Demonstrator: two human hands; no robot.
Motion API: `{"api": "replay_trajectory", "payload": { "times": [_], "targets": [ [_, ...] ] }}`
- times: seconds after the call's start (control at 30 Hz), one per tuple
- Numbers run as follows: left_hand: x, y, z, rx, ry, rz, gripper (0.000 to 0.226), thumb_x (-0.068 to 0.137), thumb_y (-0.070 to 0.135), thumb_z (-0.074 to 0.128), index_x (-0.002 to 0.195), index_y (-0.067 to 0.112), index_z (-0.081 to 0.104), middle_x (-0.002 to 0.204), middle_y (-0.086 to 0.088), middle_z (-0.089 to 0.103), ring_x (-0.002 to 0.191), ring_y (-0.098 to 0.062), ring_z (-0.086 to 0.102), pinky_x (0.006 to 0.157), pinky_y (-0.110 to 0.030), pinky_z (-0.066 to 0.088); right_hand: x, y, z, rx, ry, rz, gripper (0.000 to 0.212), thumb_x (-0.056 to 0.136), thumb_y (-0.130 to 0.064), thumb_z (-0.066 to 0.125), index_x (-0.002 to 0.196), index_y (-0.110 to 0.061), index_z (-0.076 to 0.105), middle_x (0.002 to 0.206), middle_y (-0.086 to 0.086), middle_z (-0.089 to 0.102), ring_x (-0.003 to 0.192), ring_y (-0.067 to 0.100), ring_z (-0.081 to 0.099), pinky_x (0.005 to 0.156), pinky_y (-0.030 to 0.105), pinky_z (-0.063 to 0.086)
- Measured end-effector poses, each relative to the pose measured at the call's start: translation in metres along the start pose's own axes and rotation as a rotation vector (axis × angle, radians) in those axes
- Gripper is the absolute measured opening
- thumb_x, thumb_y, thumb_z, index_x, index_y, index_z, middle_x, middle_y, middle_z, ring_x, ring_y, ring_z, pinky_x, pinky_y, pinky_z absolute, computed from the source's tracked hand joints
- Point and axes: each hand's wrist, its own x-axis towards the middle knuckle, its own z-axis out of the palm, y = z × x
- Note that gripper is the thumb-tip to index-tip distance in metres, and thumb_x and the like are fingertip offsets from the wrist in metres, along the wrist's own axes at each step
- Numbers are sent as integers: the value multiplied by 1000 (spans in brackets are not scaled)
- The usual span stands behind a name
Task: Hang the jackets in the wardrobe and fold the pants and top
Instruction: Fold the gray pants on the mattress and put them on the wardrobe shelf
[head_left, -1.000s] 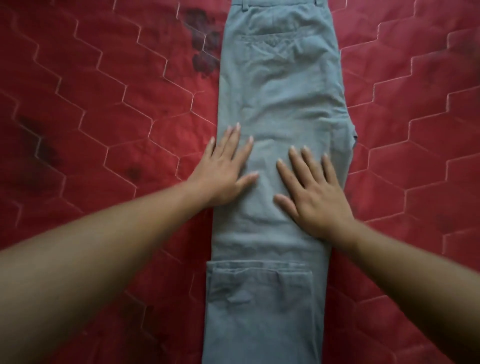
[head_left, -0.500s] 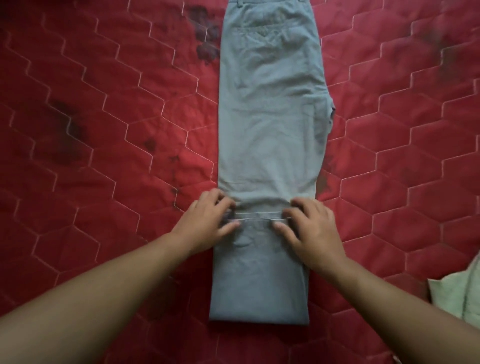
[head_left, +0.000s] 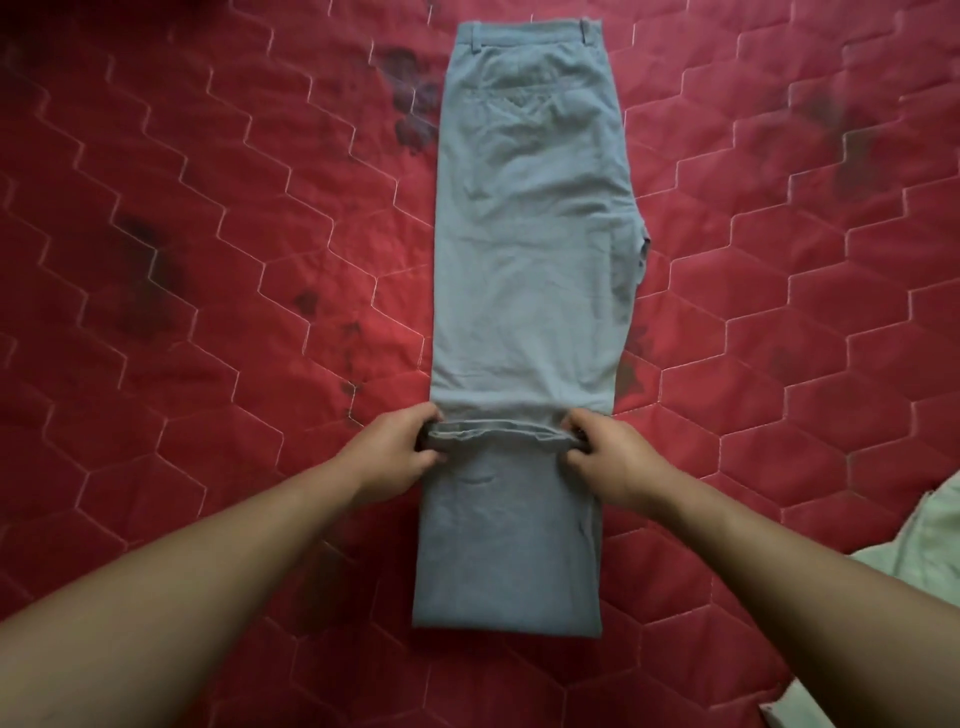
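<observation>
Since the pants (head_left: 530, 234) lie flat and lengthwise on the red quilted bed cover (head_left: 208, 260), waistband at the far end, the lower legs sit doubled back toward it. The hem edge (head_left: 498, 434) is pinched at its two corners, one by the left hand (head_left: 395, 452) and one by the right hand (head_left: 608, 457), each grip closed on cloth. I'd judge that keeps the edge square for the next fold. How many layers each grip holds is hidden. The pale green cloth (head_left: 930, 545) is cut off at right, possibly the top. No jackets or wardrobe in view.
</observation>
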Motion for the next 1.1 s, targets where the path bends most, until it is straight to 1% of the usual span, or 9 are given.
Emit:
{"api": "replay_trajectory", "payload": {
  "times": [0.2,0.27,0.4,0.5,0.6,0.73,0.83,0.93,1.1],
  "targets": [
    [61,64,-98,32,142,118,28,83,-7,63,98,16,60,85,6,59,81,-14,56,65,-21,42,42,-44,-104,75,259,-70,11,86,-8,66,87,-14,58,84,5,60,81,23,55,63,34,35],
    [90,89,-140,-16,281,145,34,86,-5,64,114,14,59,87,4,59,79,-14,57,58,-11,43,76,-62,-146,99,406,-107,12,89,-8,64,100,-11,60,95,10,60,85,25,56,66,33,39],
    [130,116,-176,-187,494,90,64,95,16,67,150,29,35,110,1,60,93,-9,61,74,-22,53,130,-76,-188,385,528,-39,64,87,-33,74,142,-22,44,126,8,58,104,25,65,84,41,58],
    [129,83,-130,-223,373,-45,62,92,25,68,147,21,39,116,-3,58,101,-21,63,82,-31,53,127,-59,-144,298,353,146,57,91,-34,71,137,-11,47,115,10,63,92,25,64,77,43,55],
    [103,27,-61,-254,268,-163,74,72,45,67,140,24,47,123,-8,61,111,-26,64,100,-43,53,91,-33,-65,206,129,299,45,92,-29,70,125,-5,50,123,18,63,107,33,62,85,37,49],
    [50,15,4,-479,356,-310,54,87,14,73,132,22,46,103,-5,65,90,-19,67,83,-33,57,60,-17,-12,274,234,340,42,82,-27,72,112,-9,50,116,13,63,105,33,61,82,35,47],
    [35,14,19,-525,453,-349,34,88,12,73,118,15,57,96,-3,67,78,-13,63,71,-24,51,51,-10,-6,424,311,381,48,76,-25,77,112,-15,47,113,7,59,101,27,60,86,36,48],
    [38,14,9,-571,476,-343,20,87,8,72,106,12,67,95,-4,72,82,-15,66,79,-33,56,43,-5,-7,505,413,396,55,70,-26,80,115,-21,48,111,4,57,99,25,60,92,39,51],
    [37,19,-1,-804,264,-427,22,87,1,69,101,18,65,104,-7,73,102,-28,70,92,-44,57,34,5,0,731,217,484,46,72,-12,86,106,-12,56,104,7,69,98,26,70,91,47,57]
  ]
}}
